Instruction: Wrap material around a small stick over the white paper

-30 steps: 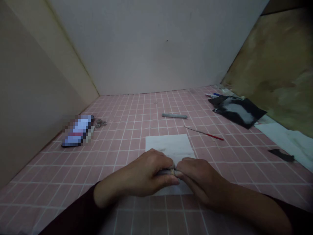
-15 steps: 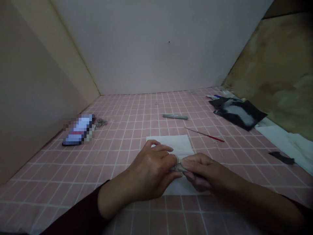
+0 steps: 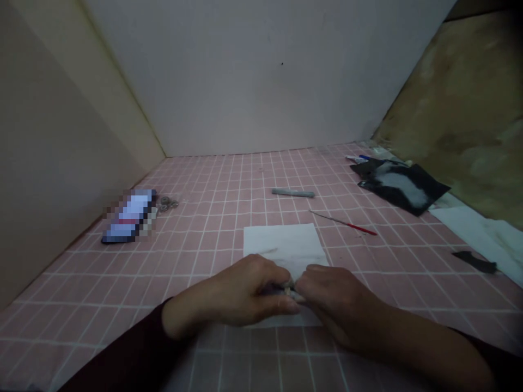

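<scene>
Low over a white sheet of paper (image 3: 281, 239), my left hand (image 3: 253, 294) and my right hand (image 3: 343, 299) meet. Between them is a small greyish-beige piece (image 3: 290, 291), mostly covered by the fingers, so its kind does not show. The left thumb and curled fingers pinch it from the left. My right hand is closed on its right end, with the fingers tucked under. Beyond the paper lies a thin tool with a red handle (image 3: 362, 229) and a fine metal shaft. Further back is a grey flat stick (image 3: 293, 193).
A phone (image 3: 129, 215), blurred by pixels, lies at the left beside several small grey rings (image 3: 165, 203). At the right are a black sheet with whitish powder (image 3: 402, 185), white paper (image 3: 476, 231) and a dark curved scrap (image 3: 474, 262). Walls enclose the pink checked cloth (image 3: 204, 218).
Both hands have turned over the paper and come lower. The left fingers, raised before, are now curled in. My right hand has rolled so its back faces up, baring more of the paper.
</scene>
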Tool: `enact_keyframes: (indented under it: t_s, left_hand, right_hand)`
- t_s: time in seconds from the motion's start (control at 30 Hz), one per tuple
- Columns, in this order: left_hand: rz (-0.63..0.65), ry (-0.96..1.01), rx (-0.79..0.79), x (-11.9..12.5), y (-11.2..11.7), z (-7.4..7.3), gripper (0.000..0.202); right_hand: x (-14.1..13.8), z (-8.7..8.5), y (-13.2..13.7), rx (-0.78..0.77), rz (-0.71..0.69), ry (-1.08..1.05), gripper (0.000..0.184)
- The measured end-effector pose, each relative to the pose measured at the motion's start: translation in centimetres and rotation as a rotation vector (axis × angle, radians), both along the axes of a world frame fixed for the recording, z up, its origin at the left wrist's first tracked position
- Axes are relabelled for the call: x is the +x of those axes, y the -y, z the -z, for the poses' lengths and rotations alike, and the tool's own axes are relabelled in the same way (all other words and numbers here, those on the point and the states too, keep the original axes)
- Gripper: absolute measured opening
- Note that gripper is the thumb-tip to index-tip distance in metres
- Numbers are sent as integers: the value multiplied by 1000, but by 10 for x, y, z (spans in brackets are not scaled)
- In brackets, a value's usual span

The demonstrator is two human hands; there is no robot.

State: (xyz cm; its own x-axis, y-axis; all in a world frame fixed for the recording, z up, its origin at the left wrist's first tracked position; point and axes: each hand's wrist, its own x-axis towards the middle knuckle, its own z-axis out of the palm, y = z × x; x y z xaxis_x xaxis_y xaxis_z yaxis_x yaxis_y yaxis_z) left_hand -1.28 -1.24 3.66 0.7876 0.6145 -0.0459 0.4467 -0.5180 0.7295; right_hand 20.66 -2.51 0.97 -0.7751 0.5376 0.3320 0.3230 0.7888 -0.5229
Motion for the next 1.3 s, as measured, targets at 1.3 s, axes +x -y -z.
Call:
enact_keyframes:
  t_s: [1.3]
  left_hand:
    - [-227, 12, 151, -9, -8, -5, 24]
  right_hand:
    - [12, -15, -14, -385, 181, -171, 33]
